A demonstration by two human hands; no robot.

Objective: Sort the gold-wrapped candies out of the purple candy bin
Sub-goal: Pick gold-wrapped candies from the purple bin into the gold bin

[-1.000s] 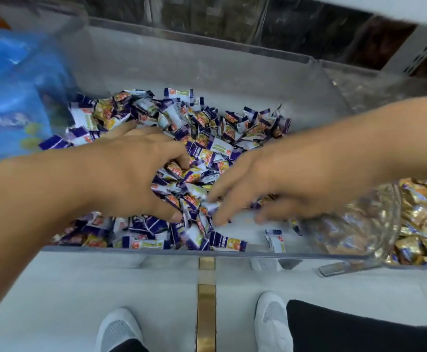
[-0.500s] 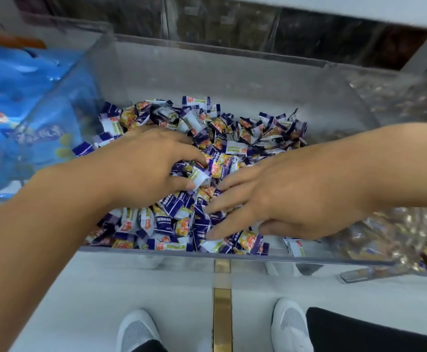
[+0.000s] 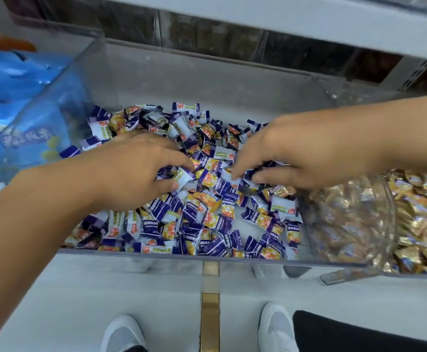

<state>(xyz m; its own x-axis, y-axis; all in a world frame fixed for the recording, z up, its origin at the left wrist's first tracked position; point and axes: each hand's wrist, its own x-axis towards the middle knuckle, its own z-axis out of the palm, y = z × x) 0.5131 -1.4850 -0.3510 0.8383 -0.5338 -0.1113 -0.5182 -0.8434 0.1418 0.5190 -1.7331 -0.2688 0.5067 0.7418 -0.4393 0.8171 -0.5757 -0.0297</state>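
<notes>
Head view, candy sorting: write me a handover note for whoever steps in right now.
Left hand: fingers bent into the purple candies, thumb and forefinger closing on one purple-and-white piece.
Right hand: fingers spread, raking the pile; no clear grip on anything.
Clear bin holds mostly purple pieces; one gold-wrapped candy lies just below the right hand's thumb. The gold candy bin is next door on the right.
Done: cannot tell.
Left: lift out that gold piece, then keep searching.
</notes>
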